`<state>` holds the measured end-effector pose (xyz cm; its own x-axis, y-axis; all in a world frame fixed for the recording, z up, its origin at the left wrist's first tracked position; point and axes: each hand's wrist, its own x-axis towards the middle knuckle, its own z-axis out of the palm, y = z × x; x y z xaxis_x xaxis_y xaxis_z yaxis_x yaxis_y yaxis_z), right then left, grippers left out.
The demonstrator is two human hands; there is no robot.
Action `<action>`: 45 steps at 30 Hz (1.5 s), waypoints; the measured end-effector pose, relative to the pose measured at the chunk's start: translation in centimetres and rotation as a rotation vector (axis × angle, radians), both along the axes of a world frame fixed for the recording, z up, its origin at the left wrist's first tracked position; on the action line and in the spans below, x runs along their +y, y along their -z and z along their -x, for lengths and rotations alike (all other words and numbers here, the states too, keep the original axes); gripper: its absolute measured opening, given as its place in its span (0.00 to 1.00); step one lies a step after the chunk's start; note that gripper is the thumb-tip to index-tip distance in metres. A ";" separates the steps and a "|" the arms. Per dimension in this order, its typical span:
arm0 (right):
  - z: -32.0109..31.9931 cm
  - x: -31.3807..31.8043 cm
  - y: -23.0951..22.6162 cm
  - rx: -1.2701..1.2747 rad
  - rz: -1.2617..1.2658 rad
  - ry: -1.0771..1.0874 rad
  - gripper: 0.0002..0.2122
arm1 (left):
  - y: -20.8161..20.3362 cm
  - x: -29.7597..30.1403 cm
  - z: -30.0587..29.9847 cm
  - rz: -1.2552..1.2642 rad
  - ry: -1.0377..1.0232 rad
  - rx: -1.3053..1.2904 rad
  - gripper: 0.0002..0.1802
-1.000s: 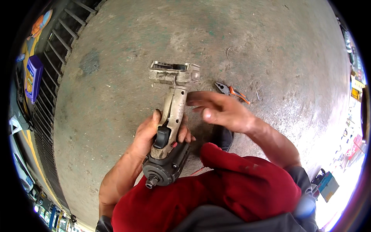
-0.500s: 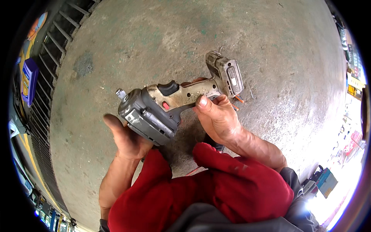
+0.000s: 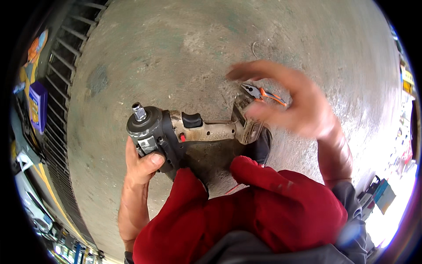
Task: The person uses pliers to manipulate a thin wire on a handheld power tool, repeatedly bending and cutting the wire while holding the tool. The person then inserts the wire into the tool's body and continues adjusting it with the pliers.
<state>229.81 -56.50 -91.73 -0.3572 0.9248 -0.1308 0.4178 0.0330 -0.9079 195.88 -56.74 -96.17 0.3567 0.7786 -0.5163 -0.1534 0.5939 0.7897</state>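
Note:
A worn cordless impact wrench [image 3: 213,131], with a tan grip, black trigger, red switch and bare metal square drive, lies across my lap area above the knees. My left hand [image 3: 140,169] grips its dark head from below, thumb over the housing. Beyond the wrench's base, my right hand [image 3: 310,108] hovers blurred, fingers and thumb spread apart, holding nothing that I can see. Whether its thumb touches the base is unclear. Between the spread fingers and thumb, pliers [image 3: 272,95] with orange-and-grey handles show on the floor.
Stained concrete floor [image 3: 189,57] spreads ahead. A metal drain grating [image 3: 57,88] runs along the left, with a purple box [image 3: 38,107] past it. A bent wire [image 3: 254,49] lies beyond my right hand. Red trousers [image 3: 263,198] cover my legs. A blue-grey case [image 3: 381,196] stands at right.
My right hand has let go of the wrench's grip and moved right and away, opening. The left hand has closed around the head; the wrench has turned more level, revealing the pliers.

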 end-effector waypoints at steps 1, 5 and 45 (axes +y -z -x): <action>2.1 -0.1 -1.0 -0.163 -0.175 -0.073 0.29 | -0.3 -0.1 -0.3 0.019 -0.003 0.010 0.52; 6.2 -1.9 -0.2 -0.426 -0.339 -0.198 0.26 | -0.7 -0.3 -1.0 0.059 0.013 0.043 0.51; 6.7 -3.1 2.4 -0.484 -0.384 -0.203 0.27 | -1.4 -1.7 -2.3 0.111 0.011 0.060 0.45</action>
